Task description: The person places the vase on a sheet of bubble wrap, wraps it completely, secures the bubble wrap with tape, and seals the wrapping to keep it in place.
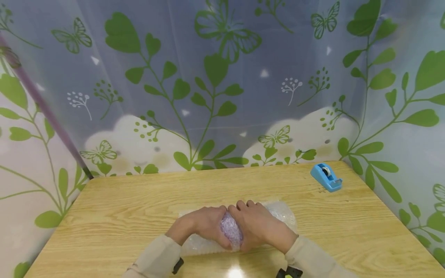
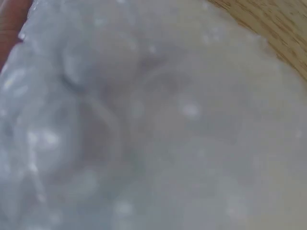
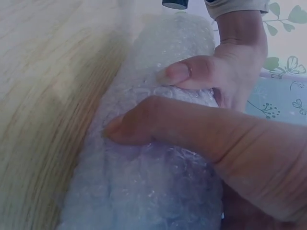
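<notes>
Bubble-wrap roll [image 1: 230, 227], on the tabletop [image 1: 139, 197] left of the tape dispenser [image 1: 325, 177], is clasped by left grip [image 1: 208, 224] and right grip [image 1: 255, 224], wrapping apparently under way, next probably needing a snug hold for taping.

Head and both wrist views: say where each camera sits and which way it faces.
Head: on the head, facing forward and down at the table; left hand, right hand and sleeves show.
Left wrist: on that wrist, close on bubble wrap; a sliver of hand shows.
Right wrist: on that wrist, facing along the bubble wrap toward the left hand; both thumbs show.
Shared: both hands in head and right wrist.
</notes>
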